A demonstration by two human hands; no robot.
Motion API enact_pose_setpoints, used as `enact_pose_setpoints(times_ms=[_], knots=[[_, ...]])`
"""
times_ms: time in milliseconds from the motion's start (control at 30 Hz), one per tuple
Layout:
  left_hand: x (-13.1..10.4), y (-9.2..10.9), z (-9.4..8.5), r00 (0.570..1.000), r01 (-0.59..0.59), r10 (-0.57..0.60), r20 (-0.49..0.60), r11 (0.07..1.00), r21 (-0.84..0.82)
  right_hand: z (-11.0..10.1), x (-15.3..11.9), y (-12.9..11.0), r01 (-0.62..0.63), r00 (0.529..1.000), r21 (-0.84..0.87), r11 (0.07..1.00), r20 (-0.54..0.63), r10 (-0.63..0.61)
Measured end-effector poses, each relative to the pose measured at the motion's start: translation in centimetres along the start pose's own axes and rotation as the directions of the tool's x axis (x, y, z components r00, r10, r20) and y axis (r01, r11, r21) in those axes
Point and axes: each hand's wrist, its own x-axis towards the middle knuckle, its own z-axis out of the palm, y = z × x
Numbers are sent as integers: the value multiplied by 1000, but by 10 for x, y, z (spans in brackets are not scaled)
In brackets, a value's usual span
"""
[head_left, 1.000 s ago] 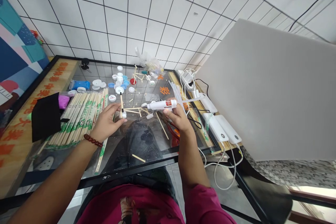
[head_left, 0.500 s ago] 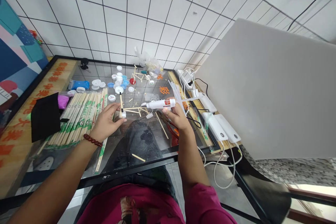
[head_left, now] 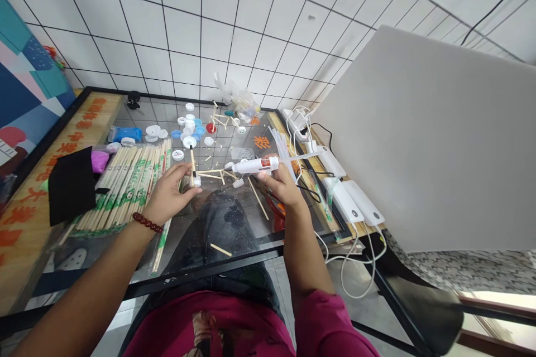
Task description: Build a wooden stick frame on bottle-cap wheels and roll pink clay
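My right hand (head_left: 281, 181) is closed around a white hot glue gun (head_left: 253, 165), a glue stick (head_left: 305, 156) poking out of its back end. The gun's nozzle points left at a small frame of wooden sticks (head_left: 215, 175). My left hand (head_left: 173, 187) pinches the left end of this frame, where an upright stick with black ends (head_left: 192, 162) and a white bottle cap (head_left: 196, 182) show. Other caps sit at the frame's right end, under the nozzle. Whether the nozzle touches the wood I cannot tell.
Packaged chopsticks (head_left: 125, 189) and a black sheet (head_left: 70, 185) lie at the left. Bottle caps (head_left: 190, 142) and another stick frame (head_left: 220, 119) are towards the wall. Clear glue sticks (head_left: 281, 148), white power strips (head_left: 343, 201) and cables line the right edge. A loose stick (head_left: 220, 250) lies in front.
My right hand and the glue gun have shifted very slightly left. My left hand keeps its grip on the stick frame in almost the same spot.
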Motion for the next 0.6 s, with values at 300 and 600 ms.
enact_pose_setpoints(times_ms=[300,600], knots=[[0,-1,0,1000,26,-26,9,1000,10,-2,-2,1,-5,1000,9,1000,16,5],[0,-3,1,1000,10,-10,11,1000,0,0,0,5,-1,1000,28,1000,-25,2]])
